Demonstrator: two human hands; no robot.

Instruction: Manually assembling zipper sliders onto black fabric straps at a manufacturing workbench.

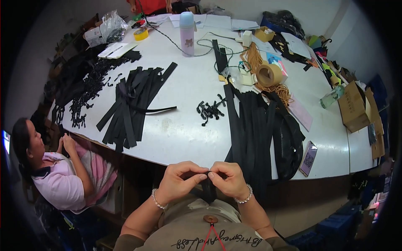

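Close to my body, just off the table's front edge, my left hand (182, 181) and my right hand (229, 180) meet, thumbs and forefingers pinched. Between them they grip the top end of a black fabric strip (208, 190), which hangs down toward my lap. The fine detail at my fingertips is too small to make out. Beyond my right hand, a thick bunch of long black strips (253, 125) lies on the table and drapes over its edge. A small heap of black zipper-pull-like pieces (210, 110) sits farther forward.
On the white table (167, 127), another pile of black strips (136, 100) spreads at left. A bottle (187, 35), brown tape roll (269, 75), black bag (287, 144) and phone (308, 158) lie around. A co-worker (58, 171) sits at left; another person (150, 6) stands at the far side.
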